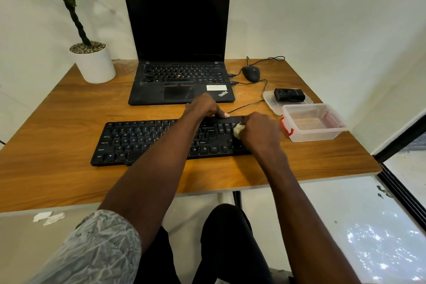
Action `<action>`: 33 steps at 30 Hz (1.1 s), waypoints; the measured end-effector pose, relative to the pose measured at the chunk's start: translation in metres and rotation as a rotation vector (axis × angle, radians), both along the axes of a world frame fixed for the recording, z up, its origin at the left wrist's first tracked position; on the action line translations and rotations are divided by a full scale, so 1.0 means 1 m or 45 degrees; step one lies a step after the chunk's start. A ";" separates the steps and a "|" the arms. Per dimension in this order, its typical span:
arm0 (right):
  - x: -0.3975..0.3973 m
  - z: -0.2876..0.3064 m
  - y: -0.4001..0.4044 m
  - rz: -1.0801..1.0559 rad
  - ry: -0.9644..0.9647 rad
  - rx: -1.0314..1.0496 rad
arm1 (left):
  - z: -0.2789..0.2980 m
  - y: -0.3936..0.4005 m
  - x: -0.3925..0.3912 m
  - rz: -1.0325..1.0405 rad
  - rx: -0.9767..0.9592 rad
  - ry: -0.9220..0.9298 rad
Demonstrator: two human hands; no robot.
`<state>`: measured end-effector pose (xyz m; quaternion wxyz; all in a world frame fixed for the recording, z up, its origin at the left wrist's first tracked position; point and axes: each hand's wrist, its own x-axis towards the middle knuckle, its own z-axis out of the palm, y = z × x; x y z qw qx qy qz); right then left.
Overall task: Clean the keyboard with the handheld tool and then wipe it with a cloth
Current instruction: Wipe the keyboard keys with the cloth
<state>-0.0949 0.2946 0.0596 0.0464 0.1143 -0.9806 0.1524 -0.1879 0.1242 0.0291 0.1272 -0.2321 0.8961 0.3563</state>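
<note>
Head view shows your right hand (258,131) with its fingers curled tight round a small cream wad of cloth (238,131), pressing it onto the right end of the flat black plastic keyboard (138,139) on the wooden bench (57,122). Your left hand (205,106) grips the keyboard's far edge, fingers bent over it and thumb lying along it. Behind the keyboard sits an open black laptop (179,53); just right of the keyboard stands a clear plastic box with red clips (313,124).

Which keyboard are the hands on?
The separate black keyboard nearest the person; both hands touch it. The laptop behind, with its built-in keys, is untouched.
</note>
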 end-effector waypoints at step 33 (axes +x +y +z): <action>0.009 -0.017 -0.002 0.514 0.007 -0.103 | -0.008 0.000 -0.001 0.024 -0.040 0.052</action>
